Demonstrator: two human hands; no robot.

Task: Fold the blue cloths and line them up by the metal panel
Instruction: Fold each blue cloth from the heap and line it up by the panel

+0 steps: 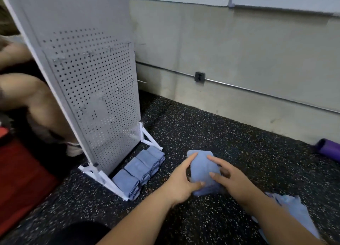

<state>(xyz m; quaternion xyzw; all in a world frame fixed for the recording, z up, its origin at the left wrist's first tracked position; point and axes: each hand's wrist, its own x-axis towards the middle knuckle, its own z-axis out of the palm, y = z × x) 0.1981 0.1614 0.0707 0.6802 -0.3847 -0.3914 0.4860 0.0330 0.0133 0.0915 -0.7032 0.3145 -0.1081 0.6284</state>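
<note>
A folded blue cloth (202, 168) lies on the speckled black floor in front of me. My left hand (181, 180) grips its left side, thumb on top and fingers at the edge. My right hand (229, 176) holds its right side, fingers spread over the top. A row of several folded blue cloths (139, 171) lies along the foot of the perforated grey metal panel (88, 79). Under my right forearm, unfolded blue cloths (292, 208) lie crumpled at the lower right.
The panel stands on white feet (103, 178). Behind it at the left sits another person, bare legs (27, 90) showing, beside something red (20, 180). A beige wall with a conduit pipe (257, 93) runs along the back. A purple roll (327, 149) lies at the right.
</note>
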